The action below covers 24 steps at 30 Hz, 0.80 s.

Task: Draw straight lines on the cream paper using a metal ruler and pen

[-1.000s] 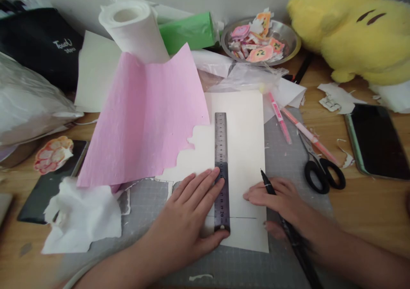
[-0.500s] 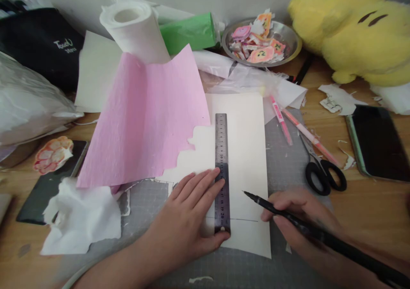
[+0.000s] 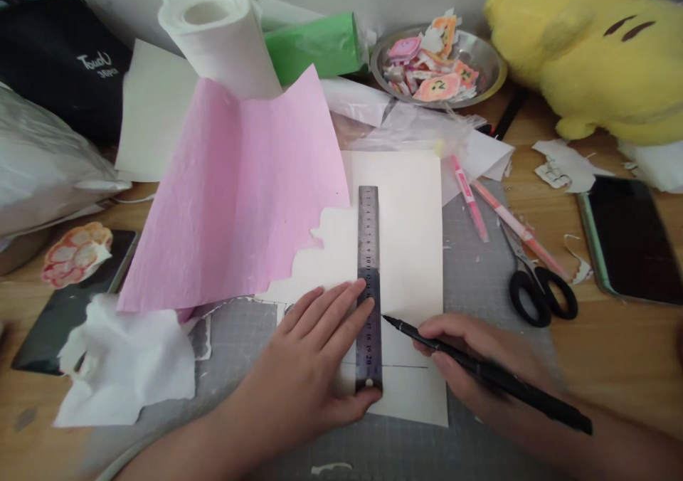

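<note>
A metal ruler (image 3: 368,232) lies lengthwise on a white sheet of paper (image 3: 410,232). My left hand (image 3: 314,353) presses down on the ruler's lower half, its fingers stretched flat across it and the thumb at its bottom end. A thin black line crosses the sheet near that end, partly covered by the ruler. In my right hand (image 3: 464,353), pinched between thumb and fingers, is a black pen (image 3: 491,374). Its tip is close to the ruler's right edge; whether it touches the paper I cannot tell. A pink crepe paper sheet (image 3: 256,175) lies to the left.
Scissors (image 3: 533,282), two pink markers (image 3: 469,200) and a phone (image 3: 629,239) lie on the right. Behind are a paper roll (image 3: 218,40), a metal bowl (image 3: 496,75) of paper cutouts and yellow plush toys (image 3: 602,61). Crumpled white paper (image 3: 133,367) lies at left on the grey mat.
My right hand has moved left, bringing the pen tip from the open part of the sheet to beside the ruler. My left hand stays on the ruler. The view has shifted slightly.
</note>
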{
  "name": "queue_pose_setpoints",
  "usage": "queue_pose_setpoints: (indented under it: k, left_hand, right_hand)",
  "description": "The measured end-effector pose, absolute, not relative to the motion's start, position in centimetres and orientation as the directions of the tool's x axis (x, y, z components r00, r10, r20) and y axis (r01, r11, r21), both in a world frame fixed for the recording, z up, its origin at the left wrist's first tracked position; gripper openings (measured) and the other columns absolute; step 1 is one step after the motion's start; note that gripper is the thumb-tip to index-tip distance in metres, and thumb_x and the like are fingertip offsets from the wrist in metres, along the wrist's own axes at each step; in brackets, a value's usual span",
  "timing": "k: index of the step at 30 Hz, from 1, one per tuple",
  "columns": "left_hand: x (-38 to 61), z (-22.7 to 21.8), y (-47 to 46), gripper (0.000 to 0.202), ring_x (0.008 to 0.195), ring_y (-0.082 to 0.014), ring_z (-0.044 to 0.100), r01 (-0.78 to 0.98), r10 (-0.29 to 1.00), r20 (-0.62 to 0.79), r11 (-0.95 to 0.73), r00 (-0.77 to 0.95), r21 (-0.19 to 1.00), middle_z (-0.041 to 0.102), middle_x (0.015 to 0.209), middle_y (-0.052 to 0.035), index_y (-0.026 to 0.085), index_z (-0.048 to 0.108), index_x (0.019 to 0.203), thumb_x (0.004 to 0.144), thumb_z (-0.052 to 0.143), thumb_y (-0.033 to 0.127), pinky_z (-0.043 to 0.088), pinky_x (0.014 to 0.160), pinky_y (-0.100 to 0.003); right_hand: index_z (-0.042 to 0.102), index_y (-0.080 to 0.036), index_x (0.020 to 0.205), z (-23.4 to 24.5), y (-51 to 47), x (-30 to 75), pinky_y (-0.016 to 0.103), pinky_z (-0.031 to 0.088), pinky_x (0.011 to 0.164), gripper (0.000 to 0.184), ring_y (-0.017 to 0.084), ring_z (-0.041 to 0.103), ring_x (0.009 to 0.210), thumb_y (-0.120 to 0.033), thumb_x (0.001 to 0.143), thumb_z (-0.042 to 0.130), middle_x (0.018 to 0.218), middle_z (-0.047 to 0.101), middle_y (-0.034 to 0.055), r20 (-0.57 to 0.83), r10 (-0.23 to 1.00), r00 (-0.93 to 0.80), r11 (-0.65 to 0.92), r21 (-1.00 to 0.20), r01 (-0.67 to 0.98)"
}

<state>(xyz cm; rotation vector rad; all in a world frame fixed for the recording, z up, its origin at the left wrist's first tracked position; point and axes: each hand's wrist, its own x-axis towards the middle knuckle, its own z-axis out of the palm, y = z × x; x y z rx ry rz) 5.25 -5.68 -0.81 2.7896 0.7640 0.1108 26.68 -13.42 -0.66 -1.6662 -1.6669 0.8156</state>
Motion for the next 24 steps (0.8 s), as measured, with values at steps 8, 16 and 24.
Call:
queue_pose_setpoints:
  k: [8, 16, 24]
  left_hand:
    - [5.2, -0.88, -5.62, 0.066, 0.128, -0.0249, 0.04, 0.48, 0.5, 0.029, -0.844, 0.866, 0.24, 0.039, 0.143, -0.0112, 0.013, 0.043, 0.133, 0.079, 0.052, 0.05, 0.031, 0.106, -0.041]
    - [5.16, -0.95, -5.68, 0.066, 0.128, -0.0261, 0.04, 0.487, 0.508, 0.027, -0.838, 0.861, 0.245, 0.038, 0.143, -0.0118, 0.013, 0.045, 0.132, 0.079, 0.053, 0.051, 0.032, 0.105, -0.042]
    - [5.22, -0.88, -5.69, 0.064, 0.128, -0.0262, 0.041, 0.487, 0.509, 0.03, -0.837, 0.86, 0.25, 0.039, 0.143, -0.0117, 0.013, 0.044, 0.132, 0.079, 0.053, 0.049, 0.032, 0.105, -0.042]
  right_hand:
    - [0.055, -0.024, 0.087, -0.8, -13.36, 26.6, 0.018, 0.051, 0.058, 0.02, 0.01, 0.065, 0.06, -0.012, 0.076, 0.043, 0.071, 0.069, -0.0025, 0.116, 0.992, -0.042, 0.116, -0.76, 0.639]
    - [0.048, -0.023, 0.091, -0.98, -13.9, 26.84, 0.016, 0.05, 0.063, 0.023, 0.008, 0.063, 0.065, -0.008, 0.074, 0.043, 0.073, 0.065, -0.0029, 0.19, 0.959, -0.209, 0.28, -0.738, 0.614]
    - [0.046, -0.024, 0.092, -0.68, -13.85, 26.5, 0.015, 0.051, 0.061, 0.026, 0.009, 0.065, 0.062, -0.007, 0.073, 0.042, 0.073, 0.066, -0.0029, 0.193, 0.968, -0.164, 0.253, -0.733, 0.632]
